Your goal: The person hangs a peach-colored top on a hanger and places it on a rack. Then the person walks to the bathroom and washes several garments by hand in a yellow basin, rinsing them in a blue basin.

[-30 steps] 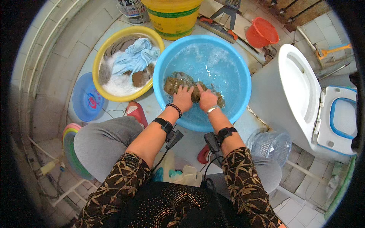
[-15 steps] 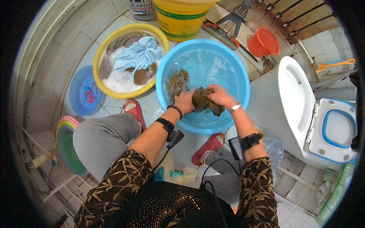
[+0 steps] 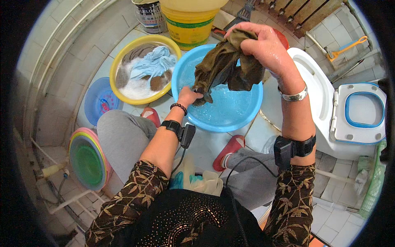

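A wet, dark olive-brown cloth [image 3: 224,61] hangs stretched at a slant over the light blue basin [image 3: 256,103], which holds water. My right hand [image 3: 265,47] is raised above the basin's far right side, its fingers closed on the bunched upper end. Low at the basin's left side, my left hand [image 3: 189,96] grips the cloth's bottom end near the water. Left of the blue basin, a yellow basin [image 3: 116,88] holds suds, a light blue cloth [image 3: 154,61] and brown and grey cloths. The raised cloth hides part of the blue basin's far rim.
A yellow bucket [image 3: 189,31] and a paint pail [image 3: 151,18] stand behind the basins. At left are a small blue basin [image 3: 92,103] and stacked colored basins [image 3: 86,162]. A white toilet [image 3: 317,86] with a seat [image 3: 343,133] stands at right. An orange-handled tool [image 3: 347,47] lies beyond.
My right hand has lifted the brown cloth out of the water, up and to the right. My left hand has shifted slightly left, keeping the lower end. The view has shifted a little.
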Motion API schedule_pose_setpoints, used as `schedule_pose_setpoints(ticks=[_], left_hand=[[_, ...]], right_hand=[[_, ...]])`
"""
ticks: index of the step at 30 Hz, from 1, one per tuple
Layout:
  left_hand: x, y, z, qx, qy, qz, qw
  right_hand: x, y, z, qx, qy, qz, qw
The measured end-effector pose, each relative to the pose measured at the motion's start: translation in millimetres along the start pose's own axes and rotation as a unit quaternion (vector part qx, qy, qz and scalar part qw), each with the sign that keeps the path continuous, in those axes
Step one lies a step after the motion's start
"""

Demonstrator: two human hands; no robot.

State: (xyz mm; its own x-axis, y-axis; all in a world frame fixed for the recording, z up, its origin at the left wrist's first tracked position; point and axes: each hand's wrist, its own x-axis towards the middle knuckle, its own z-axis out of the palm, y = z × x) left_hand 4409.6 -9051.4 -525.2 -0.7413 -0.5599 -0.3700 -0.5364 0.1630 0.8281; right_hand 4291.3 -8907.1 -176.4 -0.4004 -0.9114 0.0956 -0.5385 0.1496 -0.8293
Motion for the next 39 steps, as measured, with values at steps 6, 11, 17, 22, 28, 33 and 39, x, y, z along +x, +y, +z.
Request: schedule_pose_setpoints(ticks=[6,11,17,22,28,33,39], left_hand=[[-22,7,8,0.036,0.193,0.096,0.976],[-27,14,0,0.024,0.190,0.034,0.981],[-26,14,-7,-0.024,0.187,0.056,0.980],[-22,13,-5,-0.009,0.155,0.064,0.986],[-27,20,3,-0.024,0.049,0.108,0.993],[-22,30,23,0.028,0.064,0.202,0.977],[1,47,33,-0.148,-0.037,0.232,0.961]], right_hand=[[5,54,27,-0.052,0.034,-0.025,0.998],[-6,173,108,-0.227,-0.008,0.163,0.960],[-38,295,213,-0.327,-0.088,0.272,0.901],[-43,327,228,-0.393,-0.222,0.268,0.851],[-5,249,134,-0.204,-0.176,0.227,0.936],[7,124,47,-0.146,-0.119,0.075,0.979],[3,14,5,-0.128,-0.067,-0.025,0.989]])
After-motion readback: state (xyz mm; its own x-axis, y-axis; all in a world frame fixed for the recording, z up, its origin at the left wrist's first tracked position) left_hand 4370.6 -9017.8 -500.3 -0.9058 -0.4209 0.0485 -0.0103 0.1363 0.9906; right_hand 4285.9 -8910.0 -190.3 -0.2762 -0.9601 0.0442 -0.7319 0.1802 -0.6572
